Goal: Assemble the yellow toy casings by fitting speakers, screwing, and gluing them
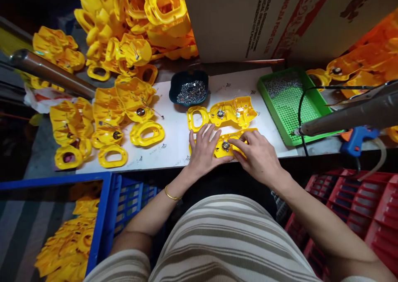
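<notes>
A yellow plastic shell (224,146) with a small round metal part in its middle lies at the near edge of the white mat (174,145). My left hand (203,149) presses flat on its left end. My right hand (256,154) grips its right side, fingertips pinching near the metal part. Just behind it lies a second yellow shell (230,113) with thin wires and a ring-shaped handle end.
A dark bowl of small screws (188,91) stands behind the shells, a green tray (290,103) with screws at right. Yellow shells are heaped at left (105,116) and back. A blue glue gun (357,139), blue crate (105,215) and red crates (351,203) flank me.
</notes>
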A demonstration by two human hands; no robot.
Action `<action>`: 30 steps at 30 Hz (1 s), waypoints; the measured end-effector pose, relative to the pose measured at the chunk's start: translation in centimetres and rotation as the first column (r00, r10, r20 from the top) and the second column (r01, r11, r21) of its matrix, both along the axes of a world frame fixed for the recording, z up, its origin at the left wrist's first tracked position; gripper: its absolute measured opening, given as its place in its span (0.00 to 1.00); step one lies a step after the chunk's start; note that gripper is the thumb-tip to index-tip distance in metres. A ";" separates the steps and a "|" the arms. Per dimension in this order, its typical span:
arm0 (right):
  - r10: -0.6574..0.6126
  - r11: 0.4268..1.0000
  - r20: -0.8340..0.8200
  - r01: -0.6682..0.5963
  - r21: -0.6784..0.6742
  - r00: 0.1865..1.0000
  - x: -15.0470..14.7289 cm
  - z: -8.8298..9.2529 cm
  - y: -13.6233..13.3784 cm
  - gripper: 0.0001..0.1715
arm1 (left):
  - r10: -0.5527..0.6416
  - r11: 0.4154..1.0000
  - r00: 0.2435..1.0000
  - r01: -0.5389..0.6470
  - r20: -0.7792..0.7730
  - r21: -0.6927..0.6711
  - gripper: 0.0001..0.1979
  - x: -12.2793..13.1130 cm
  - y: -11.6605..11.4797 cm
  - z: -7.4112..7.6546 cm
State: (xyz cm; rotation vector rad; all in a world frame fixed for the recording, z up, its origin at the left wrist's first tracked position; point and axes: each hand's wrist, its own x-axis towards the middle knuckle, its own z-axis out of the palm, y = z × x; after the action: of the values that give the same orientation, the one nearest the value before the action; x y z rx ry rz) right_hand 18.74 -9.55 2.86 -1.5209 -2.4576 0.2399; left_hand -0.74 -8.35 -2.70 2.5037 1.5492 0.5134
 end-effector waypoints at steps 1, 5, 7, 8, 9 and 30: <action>0.016 0.999 0.056 -0.014 -0.032 0.998 -0.3 0.1 0.3 0.13 | 0.002 1.000 1.000 -0.002 0.002 0.001 0.42 0.0 0.0 0.0; 0.048 0.992 0.147 -0.030 -0.120 0.988 -0.9 0.2 1.2 0.10 | -0.004 1.000 1.000 0.004 -0.004 -0.009 0.41 0.0 0.0 0.1; 0.005 0.994 0.067 0.003 -0.106 0.998 -0.2 0.1 1.3 0.11 | -0.013 1.000 1.000 0.012 -0.015 -0.014 0.41 -0.1 -0.1 0.3; -0.033 0.995 -0.016 0.031 -0.095 0.999 0.4 -0.1 1.2 0.11 | -0.017 1.000 1.000 0.016 -0.017 -0.014 0.42 -0.2 -0.1 0.4; -0.081 0.993 -0.117 0.071 -0.091 0.990 1.1 -0.2 1.1 0.10 | -0.021 1.000 1.000 0.021 -0.015 -0.012 0.42 -0.2 -0.1 0.6; -0.443 0.891 -0.690 0.198 -0.408 0.573 5.1 -1.5 -0.4 0.11 | -0.171 0.965 0.956 0.211 0.239 -0.153 0.10 6.6 2.2 2.8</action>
State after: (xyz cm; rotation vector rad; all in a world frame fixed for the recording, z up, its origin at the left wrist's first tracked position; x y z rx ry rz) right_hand 23.86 -9.90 1.40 -1.4966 -1.4602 0.9906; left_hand 5.83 -6.19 0.11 2.3366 1.1998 0.5778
